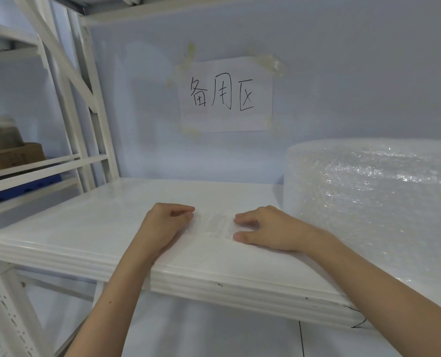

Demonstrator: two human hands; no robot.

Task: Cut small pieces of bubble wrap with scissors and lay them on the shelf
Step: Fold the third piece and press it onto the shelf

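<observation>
The shelf (90,228) fills the middle of the view, white, its front lip running from nine o'clock down toward four. At three o'clock on it stands the roll (374,202) of bubble wrap, large and upright, just right of the right wrist. At twelve o'clock a paper sign (226,95) is taped to the wall.

Dead centre, a small cut piece (218,225) of wrap lies flat on the shelf between the two hands. Its long axis seems to run from twelve to six, though the clear film is hard to trace.

The left hand (166,222), at the piece's nine o'clock edge, has fingers curled in, seemingly pinching that edge. The right hand (260,229), at its three o'clock edge, presses fingertips and thumb down on it. Both are equally near. No scissors are in view.
</observation>
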